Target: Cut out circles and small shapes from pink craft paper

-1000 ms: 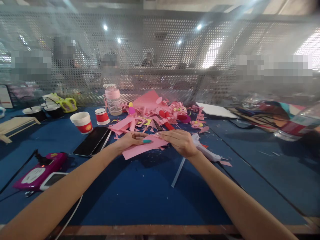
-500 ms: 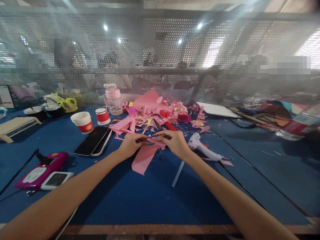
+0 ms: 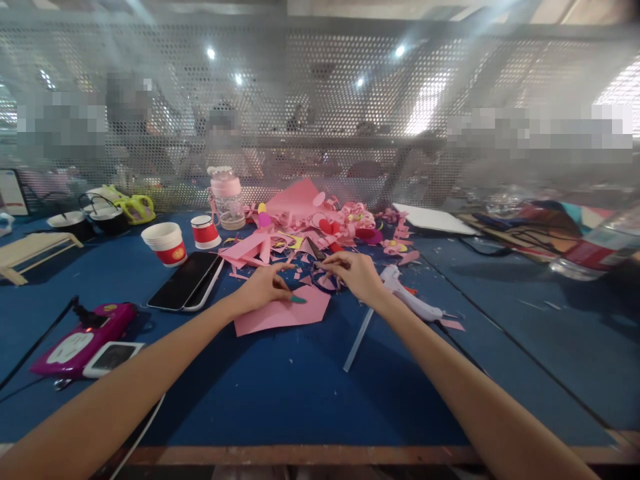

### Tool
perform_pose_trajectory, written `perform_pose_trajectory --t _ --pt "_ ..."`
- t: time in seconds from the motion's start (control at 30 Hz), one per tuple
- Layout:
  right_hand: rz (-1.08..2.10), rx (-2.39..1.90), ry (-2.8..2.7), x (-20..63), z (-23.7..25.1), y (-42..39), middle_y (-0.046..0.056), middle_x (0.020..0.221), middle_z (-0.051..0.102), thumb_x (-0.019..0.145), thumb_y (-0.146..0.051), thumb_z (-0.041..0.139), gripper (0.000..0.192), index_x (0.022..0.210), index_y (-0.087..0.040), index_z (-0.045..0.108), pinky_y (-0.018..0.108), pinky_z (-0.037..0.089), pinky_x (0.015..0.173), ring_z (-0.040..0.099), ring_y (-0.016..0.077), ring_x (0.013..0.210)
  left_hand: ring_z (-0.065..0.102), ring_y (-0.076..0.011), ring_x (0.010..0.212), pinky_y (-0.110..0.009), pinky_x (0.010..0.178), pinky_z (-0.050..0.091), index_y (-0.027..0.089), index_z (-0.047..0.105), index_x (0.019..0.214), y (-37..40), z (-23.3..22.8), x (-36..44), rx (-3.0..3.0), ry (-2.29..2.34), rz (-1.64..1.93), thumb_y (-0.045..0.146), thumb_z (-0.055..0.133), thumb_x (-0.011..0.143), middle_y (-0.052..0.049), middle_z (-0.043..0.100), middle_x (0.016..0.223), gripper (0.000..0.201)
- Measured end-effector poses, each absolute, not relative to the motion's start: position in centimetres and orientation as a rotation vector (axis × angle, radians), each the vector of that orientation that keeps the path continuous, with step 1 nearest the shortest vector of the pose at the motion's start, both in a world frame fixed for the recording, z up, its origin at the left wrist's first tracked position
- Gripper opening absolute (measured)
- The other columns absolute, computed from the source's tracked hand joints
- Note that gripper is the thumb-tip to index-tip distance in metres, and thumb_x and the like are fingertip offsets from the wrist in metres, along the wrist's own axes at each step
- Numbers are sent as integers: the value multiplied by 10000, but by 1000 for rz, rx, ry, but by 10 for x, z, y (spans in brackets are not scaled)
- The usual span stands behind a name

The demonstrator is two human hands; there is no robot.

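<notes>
Left hand (image 3: 263,288) flat on pink paper sheet (image 3: 283,312), mid-table (image 3: 280,393); right hand (image 3: 356,275) pinching scissors (image 3: 320,267) beside it.

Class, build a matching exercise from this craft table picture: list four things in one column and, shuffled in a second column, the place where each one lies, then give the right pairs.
Things:
1. pink paper sheet
2. scissors
3. white glue gun
4. black phone

Places:
A. just right of the right hand
B. under the left hand
C. near the red and white paper cup
D. at the right hand's fingers

Pairs: 1-B, 2-D, 3-A, 4-C
</notes>
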State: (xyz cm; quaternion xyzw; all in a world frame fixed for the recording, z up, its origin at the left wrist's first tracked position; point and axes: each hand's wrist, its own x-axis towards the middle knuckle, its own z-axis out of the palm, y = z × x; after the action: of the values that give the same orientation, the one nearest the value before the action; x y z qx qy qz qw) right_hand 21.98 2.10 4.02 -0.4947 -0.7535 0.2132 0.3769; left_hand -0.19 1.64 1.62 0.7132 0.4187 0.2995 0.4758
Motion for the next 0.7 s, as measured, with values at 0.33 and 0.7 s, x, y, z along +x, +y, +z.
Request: perform_pose_trajectory --t 0.33,0.7 --pt "665 -1292 -2012 211 44 12 9 543 635 718 -248 600 113 727 -144 643 216 404 461 527 102 394 477 -270 1086 -420 902 385 148 316 1298 17 13 -3 2434 1297 1045 396 728 563 -140 534 1164 877" --pt "435 -1260 -2003 205 42 12 58 745 661 750 -271 571 161 847 -148 606 265 467 602 613 163 646 590 -161 703 -284 648 467 139 624 859 9 -2 3 2870 1246 1103 166 442 836 -63 653 739 186"
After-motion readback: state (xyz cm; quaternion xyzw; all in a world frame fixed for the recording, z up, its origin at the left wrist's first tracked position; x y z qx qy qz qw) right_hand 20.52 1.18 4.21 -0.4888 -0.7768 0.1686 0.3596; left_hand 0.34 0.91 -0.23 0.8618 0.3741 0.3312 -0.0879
